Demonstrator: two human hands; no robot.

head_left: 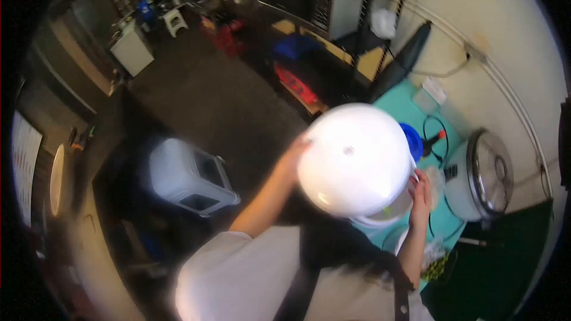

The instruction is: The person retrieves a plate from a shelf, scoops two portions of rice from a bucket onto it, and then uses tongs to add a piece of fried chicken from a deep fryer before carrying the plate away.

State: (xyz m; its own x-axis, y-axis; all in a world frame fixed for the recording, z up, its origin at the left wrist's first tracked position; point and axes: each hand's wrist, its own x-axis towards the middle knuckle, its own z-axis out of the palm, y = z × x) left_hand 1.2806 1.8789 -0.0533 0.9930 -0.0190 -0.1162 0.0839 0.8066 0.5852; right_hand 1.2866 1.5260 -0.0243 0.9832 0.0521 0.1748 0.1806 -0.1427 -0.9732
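Observation:
A glossy white bowl point(357, 160), its rounded underside facing me, is tilted up in front of my chest. Its left edge is gripped by my left hand point(295, 153), whose fingertips pass out of sight behind it. My right hand point(421, 193) has its fingers curled at the right rim. Just below and partly covered, a second white basin point(382, 222) on the turquoise table point(395, 102) has a bit of something green in it.
On the table are a blue container point(411, 141), a large steel-lidded cooker point(485, 175), a lidded plastic tub point(429, 95) and leafy greens point(437, 268) near plastic bags. A white stool point(190, 175) stands left on the dark floor. A microwave point(309, 0) sits on the rack ahead.

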